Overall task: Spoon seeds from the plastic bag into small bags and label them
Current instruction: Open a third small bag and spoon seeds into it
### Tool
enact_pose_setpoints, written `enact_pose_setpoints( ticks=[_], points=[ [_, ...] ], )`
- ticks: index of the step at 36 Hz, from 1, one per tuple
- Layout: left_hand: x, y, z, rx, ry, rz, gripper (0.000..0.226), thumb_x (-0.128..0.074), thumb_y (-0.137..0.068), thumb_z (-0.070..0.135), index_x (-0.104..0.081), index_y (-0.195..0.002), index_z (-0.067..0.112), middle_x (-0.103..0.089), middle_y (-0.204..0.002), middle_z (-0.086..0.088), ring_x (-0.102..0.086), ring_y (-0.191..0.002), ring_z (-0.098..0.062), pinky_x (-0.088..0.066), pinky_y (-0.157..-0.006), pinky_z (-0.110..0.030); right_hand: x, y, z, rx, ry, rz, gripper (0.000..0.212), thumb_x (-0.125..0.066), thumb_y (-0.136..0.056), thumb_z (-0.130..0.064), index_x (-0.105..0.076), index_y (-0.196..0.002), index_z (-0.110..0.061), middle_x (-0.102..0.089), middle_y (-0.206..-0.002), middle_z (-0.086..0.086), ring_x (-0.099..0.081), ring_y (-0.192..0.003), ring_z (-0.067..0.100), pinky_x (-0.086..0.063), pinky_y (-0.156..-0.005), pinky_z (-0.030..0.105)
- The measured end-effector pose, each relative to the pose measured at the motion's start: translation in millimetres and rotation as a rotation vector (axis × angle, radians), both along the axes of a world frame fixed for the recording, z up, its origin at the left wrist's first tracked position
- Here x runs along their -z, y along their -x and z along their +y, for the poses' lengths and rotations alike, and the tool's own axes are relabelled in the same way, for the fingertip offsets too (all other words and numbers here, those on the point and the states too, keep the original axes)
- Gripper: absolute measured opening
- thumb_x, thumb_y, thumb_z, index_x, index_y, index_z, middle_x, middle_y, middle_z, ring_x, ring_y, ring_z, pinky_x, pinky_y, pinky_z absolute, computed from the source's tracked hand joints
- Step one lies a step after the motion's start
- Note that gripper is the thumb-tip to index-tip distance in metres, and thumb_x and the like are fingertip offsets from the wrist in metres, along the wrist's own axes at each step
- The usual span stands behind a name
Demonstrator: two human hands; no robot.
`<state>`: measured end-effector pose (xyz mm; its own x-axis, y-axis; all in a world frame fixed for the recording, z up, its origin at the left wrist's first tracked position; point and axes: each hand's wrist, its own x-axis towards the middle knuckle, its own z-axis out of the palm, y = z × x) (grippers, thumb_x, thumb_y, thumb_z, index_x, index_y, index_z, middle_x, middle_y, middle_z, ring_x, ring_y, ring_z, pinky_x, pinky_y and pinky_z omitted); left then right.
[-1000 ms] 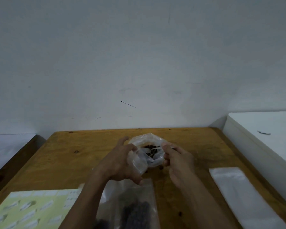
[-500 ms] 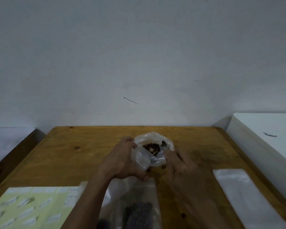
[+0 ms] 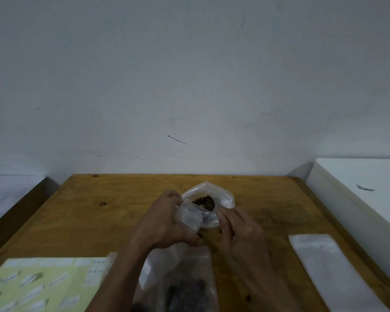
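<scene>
While the left hand (image 3: 164, 224) pinches a small bag (image 3: 189, 218) by its rim, fingers curled round the plastic, the right hand (image 3: 239, 230) reaches beside it; whether its fingers hold a spoon, I cannot tell. Just beyond both hands, mid-table, sits the plastic bag (image 3: 212, 199), mouth open, dark seeds (image 3: 204, 202) showing. Nearer its mouth, I judge, is the right hand. Label sheet (image 3: 41, 282) lies at the table's (image 3: 99, 210) near-left corner.

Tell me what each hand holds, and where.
Left hand grips a small bag by its side. Right hand pinches the seed bag's near rim.
</scene>
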<state>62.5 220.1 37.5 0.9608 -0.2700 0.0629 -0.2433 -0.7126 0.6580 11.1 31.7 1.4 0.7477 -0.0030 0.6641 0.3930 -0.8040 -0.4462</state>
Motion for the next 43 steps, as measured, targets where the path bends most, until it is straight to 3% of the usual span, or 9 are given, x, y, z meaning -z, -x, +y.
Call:
enact_pose_setpoints(
  ticks=[6,13,20,26,29,32,36,39,43],
  points=[
    [-4,-1,7,-0.04,-0.005,-0.017,0.092,-0.095,-0.04,0.055,-0.058,-0.118,0.022,-0.046,-0.12,0.016,-0.052,-0.101,-0.006,-0.055,-0.082,-0.028,-8,1,-8,0.008,-0.022,-0.015,0.027,-0.048,-0.101,-0.025,-0.07,-0.11,-0.014,-0.064,-0.095,-0.004,-0.048,-0.079,-0.004,-0.036,-0.07,-0.002],
    [-10,1,9,-0.046,-0.026,-0.019,0.096,-0.094,-0.046,0.056,-0.055,-0.127,0.02,-0.046,-0.124,0.013,-0.05,-0.106,-0.011,-0.052,-0.084,-0.027,-14,-1,-19,0.068,0.09,-0.075,0.019,-0.055,-0.095,-0.009,-0.069,-0.108,-0.008,-0.067,-0.094,0.005,-0.063,-0.072,0.014,-0.054,-0.058,0.023],
    [-14,-3,11,-0.069,-0.077,0.026,0.087,-0.092,-0.044,0.058,-0.052,-0.114,0.027,-0.05,-0.116,0.009,-0.051,-0.1,-0.01,-0.055,-0.082,-0.034,-24,-9,-18,0.025,0.039,-0.02,0.023,-0.05,-0.098,-0.022,-0.071,-0.103,-0.014,-0.066,-0.09,-0.002,-0.053,-0.075,0.004,-0.034,-0.064,0.003],
    [-11,0,10,-0.049,-0.085,0.026,0.087,-0.093,-0.044,0.056,-0.043,-0.113,0.035,-0.045,-0.114,0.015,-0.047,-0.094,-0.005,-0.051,-0.071,-0.022,-9,-13,-11,0.032,0.018,0.134,0.023,-0.051,-0.102,-0.019,-0.071,-0.113,-0.016,-0.061,-0.097,-0.004,-0.05,-0.077,0.0,-0.037,-0.065,0.007],
    [-8,3,8,-0.036,-0.065,0.02,0.095,-0.094,-0.043,0.053,-0.045,-0.121,0.031,-0.044,-0.121,0.014,-0.05,-0.101,-0.007,-0.055,-0.078,-0.024,-1,-9,-8,0.044,-0.135,0.151,0.024,-0.052,-0.101,-0.021,-0.071,-0.116,-0.018,-0.06,-0.099,-0.01,-0.05,-0.082,-0.012,-0.04,-0.068,0.003],
    [-7,6,8,-0.026,-0.049,0.017,0.1,-0.095,-0.045,0.049,-0.044,-0.128,0.027,-0.045,-0.126,0.014,-0.05,-0.108,-0.008,-0.053,-0.079,-0.021,1,-4,-10,0.067,-0.231,0.084,0.02,-0.055,-0.099,-0.022,-0.071,-0.111,-0.022,-0.066,-0.094,-0.008,-0.057,-0.079,-0.008,-0.049,-0.067,0.009],
    [-7,11,10,0.02,-0.104,-0.018,0.104,-0.094,-0.045,0.052,-0.052,-0.134,0.02,-0.041,-0.127,0.018,-0.049,-0.109,-0.006,-0.054,-0.084,-0.022,4,-2,-17,0.061,-0.162,0.002,0.021,-0.056,-0.097,-0.016,-0.073,-0.109,-0.014,-0.066,-0.093,-0.004,-0.053,-0.073,-0.006,-0.039,-0.071,-0.002],
    [-4,13,12,0.056,-0.126,-0.02,0.112,-0.092,-0.044,0.057,-0.051,-0.14,0.017,-0.037,-0.13,0.021,-0.046,-0.112,-0.004,-0.052,-0.089,-0.022,14,-4,-20,0.022,-0.153,0.038,0.022,-0.055,-0.098,-0.019,-0.072,-0.111,-0.016,-0.067,-0.097,-0.005,-0.056,-0.083,-0.003,-0.04,-0.073,-0.002],
    [-1,15,14,0.067,-0.118,-0.026,0.116,-0.09,-0.042,0.062,-0.05,-0.141,0.016,-0.036,-0.131,0.023,-0.047,-0.115,-0.002,-0.051,-0.092,-0.02,17,1,-17,0.023,-0.175,0.06,0.023,-0.052,-0.099,-0.021,-0.072,-0.107,-0.016,-0.065,-0.089,-0.005,-0.057,-0.073,-0.003,-0.039,-0.068,0.0]
  ],
)
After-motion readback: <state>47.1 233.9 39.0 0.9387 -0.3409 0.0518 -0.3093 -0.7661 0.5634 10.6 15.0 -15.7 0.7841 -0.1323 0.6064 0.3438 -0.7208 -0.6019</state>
